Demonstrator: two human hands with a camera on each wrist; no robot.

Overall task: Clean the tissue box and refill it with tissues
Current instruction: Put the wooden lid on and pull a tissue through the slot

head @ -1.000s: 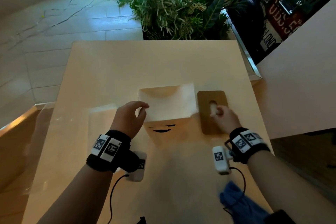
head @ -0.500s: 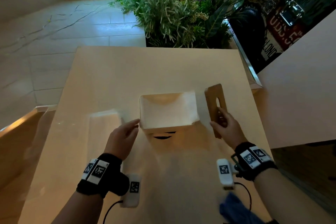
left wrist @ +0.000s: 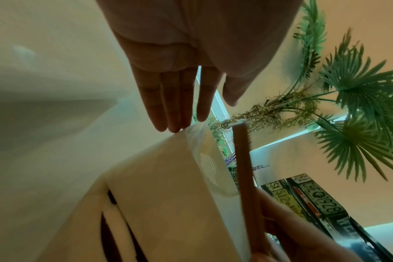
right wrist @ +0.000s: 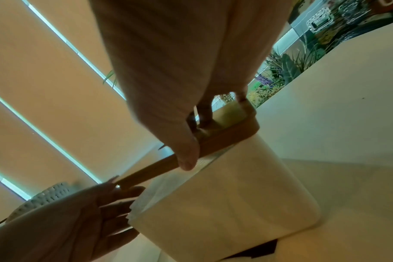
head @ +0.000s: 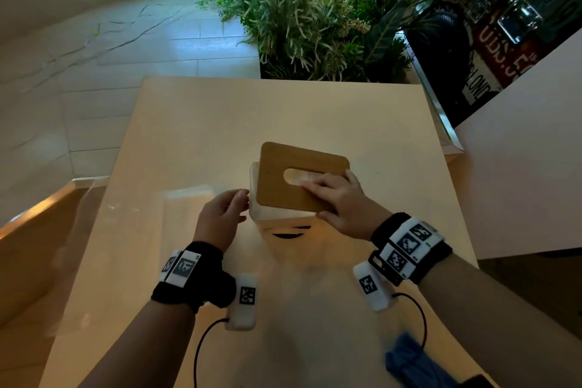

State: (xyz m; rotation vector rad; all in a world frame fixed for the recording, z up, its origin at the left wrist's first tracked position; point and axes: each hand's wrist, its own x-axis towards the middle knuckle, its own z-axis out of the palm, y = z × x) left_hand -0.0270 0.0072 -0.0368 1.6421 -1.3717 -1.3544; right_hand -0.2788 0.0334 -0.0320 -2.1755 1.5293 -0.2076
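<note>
Both hands (head: 341,203) at lid's (head: 283,179) edges.

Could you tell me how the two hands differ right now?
The right hand pinches the wooden lid, fingers on top and thumb at its near edge; the left hand holds nothing. The right sits over the box; the left reaches its left side with straight fingers. Both wear wrist bands.

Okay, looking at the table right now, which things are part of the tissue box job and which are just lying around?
Part of the job:
- white tissue box
- wooden lid, gripped by the right hand and held over the box
- left hand, fingers straight against the box's side
- blue cloth

Just lying about:
- potted plants
- table
</note>
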